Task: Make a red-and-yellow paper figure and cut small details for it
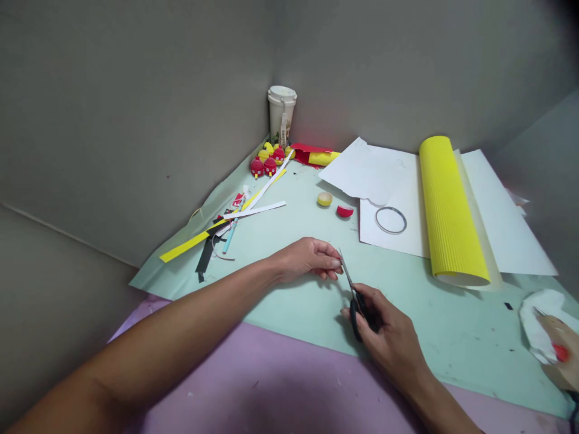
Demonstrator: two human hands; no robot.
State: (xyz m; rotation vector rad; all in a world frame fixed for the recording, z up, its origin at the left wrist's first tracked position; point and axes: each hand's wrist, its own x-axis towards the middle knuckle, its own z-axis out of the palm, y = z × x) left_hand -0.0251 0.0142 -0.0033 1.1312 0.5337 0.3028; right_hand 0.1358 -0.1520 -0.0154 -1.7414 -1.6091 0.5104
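My right hand (384, 319) is wrapped round the black handles of a pair of scissors (347, 272), whose thin metal blades point up and left. The blade tips are at the fingertips of my left hand (316, 259). Thumb and fingers of my left hand are pinched together; whatever they hold is too small to make out. Beyond the hands, a small yellow cup-shaped piece (324, 199) and a red half-round piece (344, 211) lie on the green sheet (289, 307).
Paper strips (185, 246) and scraps lie at the left. Several red and yellow ornaments (270, 166) stand near a lidded cup (281, 114). At the right are white sheets (393, 169), a metal ring (391, 220), a yellow corrugated roll (452, 211) and a white tissue (534, 325).
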